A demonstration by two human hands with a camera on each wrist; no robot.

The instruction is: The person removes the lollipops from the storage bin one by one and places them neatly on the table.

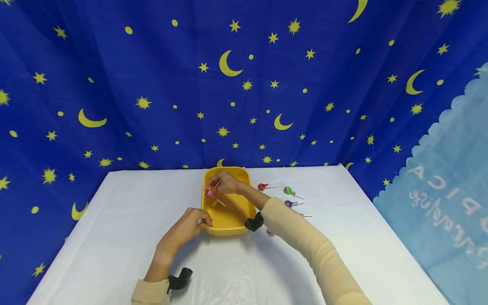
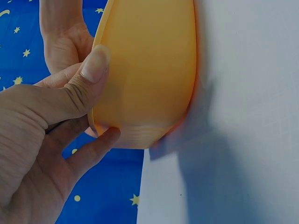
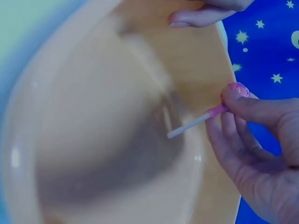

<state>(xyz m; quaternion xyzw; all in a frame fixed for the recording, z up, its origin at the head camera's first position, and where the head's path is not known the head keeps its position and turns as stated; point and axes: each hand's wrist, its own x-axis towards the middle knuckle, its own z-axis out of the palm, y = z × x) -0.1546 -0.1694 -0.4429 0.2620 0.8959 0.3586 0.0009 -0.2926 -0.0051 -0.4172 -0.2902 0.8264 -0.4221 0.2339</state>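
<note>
A yellow plastic tray (image 1: 232, 231) stands near the table's far edge. My left hand (image 1: 187, 231) grips its near left corner, thumb and fingers at the rim, as the left wrist view shows close up. Over the tray's left side, my right hand (image 1: 225, 183) pinches a pink lollipop (image 3: 239, 89) by its wrapped head. The lollipop's white stick (image 3: 189, 126) points away from the fingers, over the tray's inside.
To the tray's right lie several lollipops: a red one (image 1: 262, 186), a green one (image 1: 288, 190), a purple one (image 1: 289, 203), and others partly hidden by the right sleeve (image 1: 305, 237). The white table (image 1: 152, 190) meets a blue star-and-moon curtain (image 1: 183, 76) behind.
</note>
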